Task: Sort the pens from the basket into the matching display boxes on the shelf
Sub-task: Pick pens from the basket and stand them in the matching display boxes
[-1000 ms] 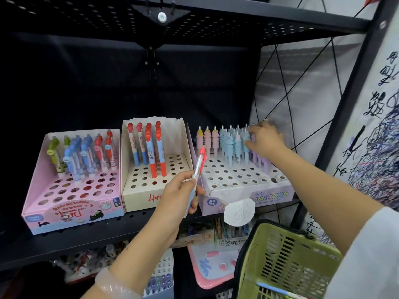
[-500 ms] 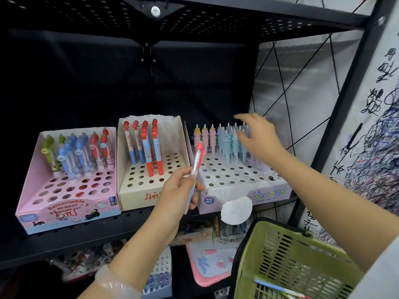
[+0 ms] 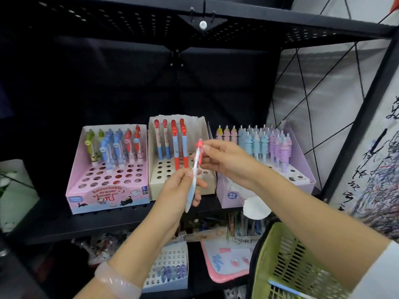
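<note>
A pen (image 3: 193, 180) with a red top and pale blue barrel stands nearly upright in front of the shelf. My left hand (image 3: 180, 192) grips its lower barrel. My right hand (image 3: 222, 160) pinches its red upper end. Behind them sit three display boxes: a pink box (image 3: 108, 197) on the left with green, blue and red pens, a cream box (image 3: 158, 184) in the middle with red-topped pens, and a lilac box (image 3: 300, 152) on the right with pastel ridged pens. The green basket (image 3: 285, 262) hangs at the lower right with a blue pen (image 3: 287, 288) inside.
A black shelf (image 3: 108, 221) carries the boxes, with another perforated shelf (image 3: 129, 22) overhead. A lower shelf holds a white pen tray (image 3: 166, 268) and a pink-edged board (image 3: 226, 262). A black upright post (image 3: 362, 108) and a scribbled wall stand at the right.
My right hand has left the lilac box and come left to pinch the pen's red top. My left hand still holds the pen's barrel. The view shifted left and up.
</note>
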Tool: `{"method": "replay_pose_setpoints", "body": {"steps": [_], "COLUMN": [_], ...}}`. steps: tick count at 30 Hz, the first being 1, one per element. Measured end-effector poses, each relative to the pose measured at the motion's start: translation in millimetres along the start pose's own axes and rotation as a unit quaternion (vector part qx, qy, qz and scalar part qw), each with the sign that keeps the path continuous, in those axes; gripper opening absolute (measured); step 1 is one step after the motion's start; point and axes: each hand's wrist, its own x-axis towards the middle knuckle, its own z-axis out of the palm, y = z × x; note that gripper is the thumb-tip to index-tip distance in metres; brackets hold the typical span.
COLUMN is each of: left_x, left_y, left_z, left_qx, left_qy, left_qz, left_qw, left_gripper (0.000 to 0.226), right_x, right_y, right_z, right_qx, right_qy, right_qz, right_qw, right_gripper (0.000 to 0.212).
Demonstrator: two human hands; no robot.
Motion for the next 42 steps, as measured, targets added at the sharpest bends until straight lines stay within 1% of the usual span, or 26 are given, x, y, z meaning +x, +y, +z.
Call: {"method": "replay_pose_setpoints", "body": {"steps": [2, 4, 6, 8, 11, 13, 15, 18, 21, 23, 25, 27, 29, 32, 35, 37, 39, 42], "left_x": [-2.7, -4.9, -8.4, -12.0, -13.2, -12.3, -13.1, -17.4, -21.8, -23.4, -24.1, -24.2, -25.7, -30.0, -34.3, -38.3, -44.2, -52.1], "left_y": [2.2, 4.8, 10.3, 19.7, 34.1, 40.1, 41.0, 35.6, 31.0, 30.4, 30.1, 29.8, 29.9, 31.5, 32.5, 28.5, 18.0, -3.5], "left_z": [-16.1, -36.4, -60.4, -87.4, -129.4, -153.2, -169.8, -184.2, -194.2, -199.0, -201.3, -201.6, -199.1, -192.8, -183.2, -168.3, -145.6, -106.4], "left_qx": [0.048, 0.123, 0.192, 0.257, 0.296, 0.307, 0.326, 0.343, 0.336, 0.331, 0.328, 0.322, 0.317, 0.316, 0.306, 0.294, 0.286, 0.274], "left_qy": [0.014, 0.038, 0.055, 0.071, 0.113, 0.137, 0.146, 0.138, 0.126, 0.12, 0.117, 0.115, 0.109, 0.102, 0.099, 0.091, 0.054, -0.029], "left_qz": [0.014, 0.039, 0.076, 0.123, 0.177, 0.178, 0.169, 0.158, 0.151, 0.152, 0.153, 0.15, 0.149, 0.151, 0.152, 0.155, 0.147, 0.123], "left_qw": [0.999, 0.991, 0.977, 0.956, 0.932, 0.925, 0.919, 0.916, 0.921, 0.924, 0.925, 0.928, 0.93, 0.931, 0.935, 0.939, 0.945, 0.953], "left_gripper": [0.025, 0.024, 0.024, 0.025, 0.023, 0.02, 0.019, 0.021, 0.023, 0.024, 0.025, 0.024, 0.026, 0.03, 0.027, 0.026, 0.025, 0.027], "right_x": [7.2, 16.9, 27.4, 38.2, 58.6, 74.8, 90.5, 109.1, 121.1, 127.5, 132.6, 135.1, 132.7, 124.6, 113.7, 98.6, 76.1, 32.0], "right_y": [-4.3, -11.3, -19.6, -28.3, -38.2, -38.7, -33.8, -20.4, -3.9, 4.0, 6.9, 9.3, 14.4, 16.5, 5.2, -3.7, -10.4, -15.5], "right_z": [14.8, 30.1, 45.3, 60.2, 79.5, 91.0, 102.4, 117.6, 126.6, 130.6, 134.7, 139.2, 144.2, 146.5, 141.6, 133.8, 123.4, 100.3], "right_qx": [-0.034, -0.07, -0.095, -0.127, -0.17, -0.209, -0.222, -0.239, -0.324, -0.368, -0.399, -0.419, -0.443, -0.427, -0.417, -0.408, -0.387, -0.319], "right_qy": [0.011, 0.049, 0.09, 0.128, 0.192, 0.227, 0.24, 0.232, 0.212, 0.184, 0.166, 0.139, 0.11, 0.11, 0.119, 0.094, 0.06, 0.009], "right_qz": [-0.018, -0.032, -0.053, -0.092, -0.14, -0.155, -0.152, -0.142, -0.141, -0.11, -0.074, -0.051, -0.037, -0.032, -0.034, -0.05, -0.061, -0.047], "right_qw": [0.999, 0.996, 0.99, 0.979, 0.956, 0.938, 0.933, 0.932, 0.911, 0.905, 0.899, 0.896, 0.889, 0.897, 0.901, 0.907, 0.918, 0.947], "right_gripper": [0.017, 0.017, 0.016, 0.013, 0.012, 0.01, 0.011, 0.014, 0.012, 0.013, 0.019, 0.025, 0.026, 0.026, 0.026, 0.024, 0.022, 0.013]}}
